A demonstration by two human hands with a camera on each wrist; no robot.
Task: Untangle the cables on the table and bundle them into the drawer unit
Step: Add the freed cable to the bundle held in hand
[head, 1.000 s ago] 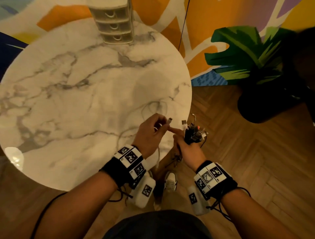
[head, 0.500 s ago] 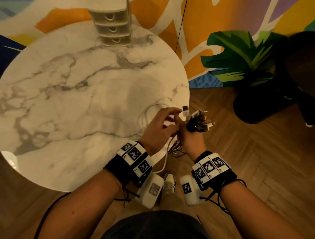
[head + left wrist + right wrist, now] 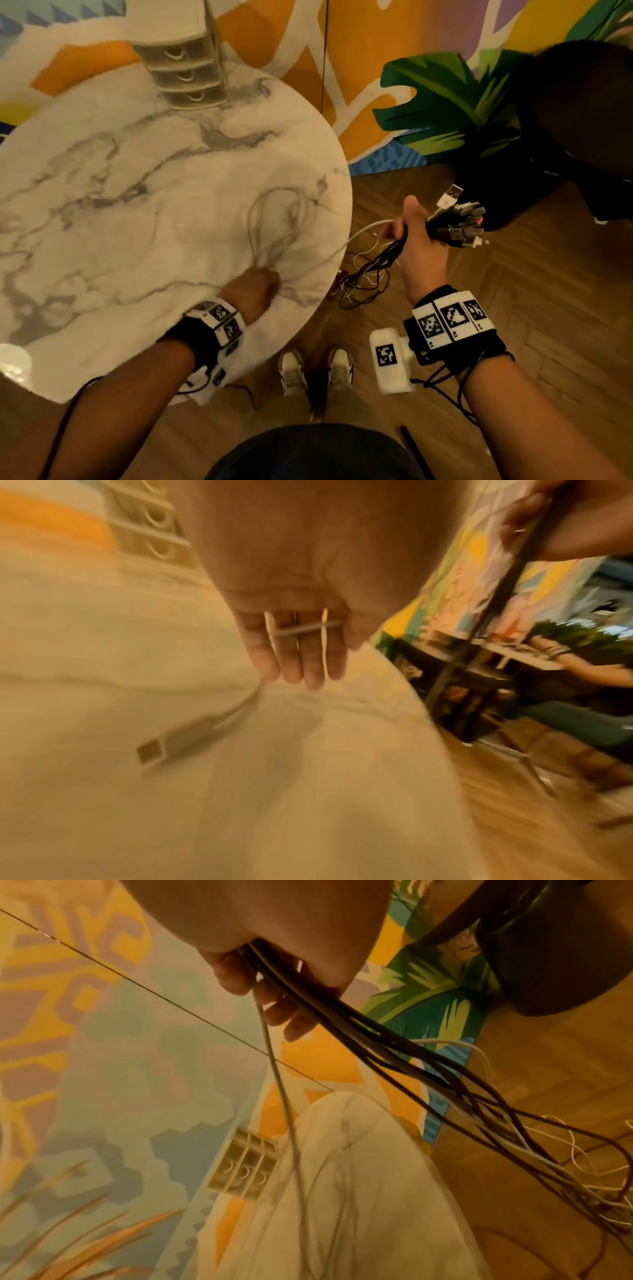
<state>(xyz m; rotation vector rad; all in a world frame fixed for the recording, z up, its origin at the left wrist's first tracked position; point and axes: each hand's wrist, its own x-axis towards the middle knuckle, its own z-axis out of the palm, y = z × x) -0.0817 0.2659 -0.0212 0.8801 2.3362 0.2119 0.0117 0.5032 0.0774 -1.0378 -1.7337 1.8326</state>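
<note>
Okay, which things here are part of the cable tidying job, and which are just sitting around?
Part of the job:
- cable bundle, gripped by the right hand
- white cable, left hand on it
- drawer unit
- table

Just there:
- potted plant
- shoes

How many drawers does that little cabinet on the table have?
3 show on the drawer unit at the table's far edge, stacked top, middle, bottom; more may be cropped above.

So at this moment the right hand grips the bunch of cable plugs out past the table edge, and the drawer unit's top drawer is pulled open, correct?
Not quite. The right hand does grip the bunch of cable plugs beyond the table edge, but the head view shows all drawers of the drawer unit closed.
</note>
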